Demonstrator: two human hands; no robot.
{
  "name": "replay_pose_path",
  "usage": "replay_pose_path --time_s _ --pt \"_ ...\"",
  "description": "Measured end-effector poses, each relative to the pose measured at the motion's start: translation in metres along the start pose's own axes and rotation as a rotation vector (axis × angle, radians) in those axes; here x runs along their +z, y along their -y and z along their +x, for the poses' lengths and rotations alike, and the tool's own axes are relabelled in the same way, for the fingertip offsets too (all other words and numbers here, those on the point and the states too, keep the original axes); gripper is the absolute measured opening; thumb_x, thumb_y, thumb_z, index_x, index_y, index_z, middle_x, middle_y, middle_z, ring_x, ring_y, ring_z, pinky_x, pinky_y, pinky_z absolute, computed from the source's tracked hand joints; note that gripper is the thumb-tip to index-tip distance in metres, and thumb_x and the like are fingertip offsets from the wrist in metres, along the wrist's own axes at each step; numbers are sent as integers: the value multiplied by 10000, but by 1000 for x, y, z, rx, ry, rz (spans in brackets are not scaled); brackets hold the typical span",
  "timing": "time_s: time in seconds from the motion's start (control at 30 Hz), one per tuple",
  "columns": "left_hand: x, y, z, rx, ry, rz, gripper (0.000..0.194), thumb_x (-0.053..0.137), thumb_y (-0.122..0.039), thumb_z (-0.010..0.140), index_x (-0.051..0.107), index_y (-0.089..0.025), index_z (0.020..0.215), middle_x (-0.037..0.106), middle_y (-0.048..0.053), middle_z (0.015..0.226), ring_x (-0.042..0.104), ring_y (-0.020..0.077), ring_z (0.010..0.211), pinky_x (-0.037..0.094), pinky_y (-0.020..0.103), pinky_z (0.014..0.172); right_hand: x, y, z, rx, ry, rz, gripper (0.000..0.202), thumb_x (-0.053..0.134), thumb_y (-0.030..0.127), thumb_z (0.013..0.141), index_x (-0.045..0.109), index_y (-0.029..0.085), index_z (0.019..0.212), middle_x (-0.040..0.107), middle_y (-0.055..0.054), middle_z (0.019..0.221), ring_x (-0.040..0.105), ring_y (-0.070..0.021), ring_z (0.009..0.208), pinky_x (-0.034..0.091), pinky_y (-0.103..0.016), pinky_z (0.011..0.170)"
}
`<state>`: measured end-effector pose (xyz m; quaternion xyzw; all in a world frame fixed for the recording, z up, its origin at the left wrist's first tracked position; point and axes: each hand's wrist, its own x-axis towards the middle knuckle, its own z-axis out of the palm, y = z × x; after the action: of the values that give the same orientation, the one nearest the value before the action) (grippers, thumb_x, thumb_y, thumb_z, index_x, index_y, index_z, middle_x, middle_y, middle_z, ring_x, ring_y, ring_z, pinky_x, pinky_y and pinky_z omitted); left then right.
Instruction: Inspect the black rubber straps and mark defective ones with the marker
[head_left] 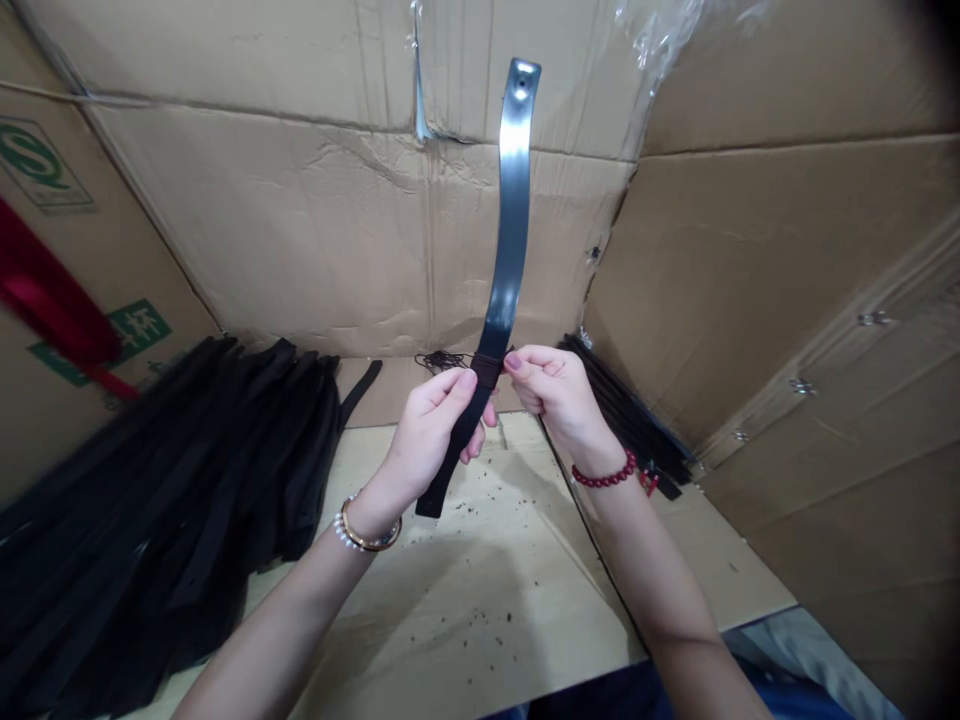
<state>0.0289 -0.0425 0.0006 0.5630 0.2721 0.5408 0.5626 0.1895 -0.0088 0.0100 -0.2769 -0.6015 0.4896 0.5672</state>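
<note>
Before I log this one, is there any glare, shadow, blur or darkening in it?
Head view: bright glare on the upper part of the held strip; head view: soft shadows on the work surface; head view: the red object at the left edge and the lower part of the black pile look blurred; head view: the top right corner darkens.

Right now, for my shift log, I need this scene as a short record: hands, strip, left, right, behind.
Left hand: grips the dark strip
Right hand: curled, thumb beside the brown wrap; grip contents unclear
Strip: tilted, glossy above the wrap
At left: heap of black strips
At right: more dark strips
Behind: tangled dark cord, cardboard wall
</note>
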Motion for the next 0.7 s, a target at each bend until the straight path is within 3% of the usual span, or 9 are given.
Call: replay_pose_path --time_s 0.27,0.47,0.57,0.7 --pt "1 0 -2 -72 47 -100 303 556 -447 947 569 -153 878 619 -8 640 478 55 355 340 166 322 4 -5 0 24 122 34 393 728 533 813 649 161 716 310 104 452 163 -42 413 106 -238 399" --pt "1 -1 0 -84 11 4 317 518 -467 964 552 -157 902 644 10 677 547 84 422 434 197 393 15 -3 -4 -83 -25 -59 389 725 524 817 648 167 683 321 95 437 189 -52 418 143 -247 398" --pt "0 -2 1 -33 -37 169 323 525 -471 965 568 -155 912 673 37 780 595 91 535 486 210 494 19 -4 -6 -67 -56 -2 394 707 512 839 599 179 658 305 99 436 175 -50 405 134 -240 385" --pt "-4 -19 -8 145 -164 380 262 640 -383 923 609 -174 1080 684 60 1045 655 130 902 536 218 747 20 -2 -8 -12 -110 60 454 733 500 817 486 193 592 259 105 461 159 -43 417 129 -222 379"
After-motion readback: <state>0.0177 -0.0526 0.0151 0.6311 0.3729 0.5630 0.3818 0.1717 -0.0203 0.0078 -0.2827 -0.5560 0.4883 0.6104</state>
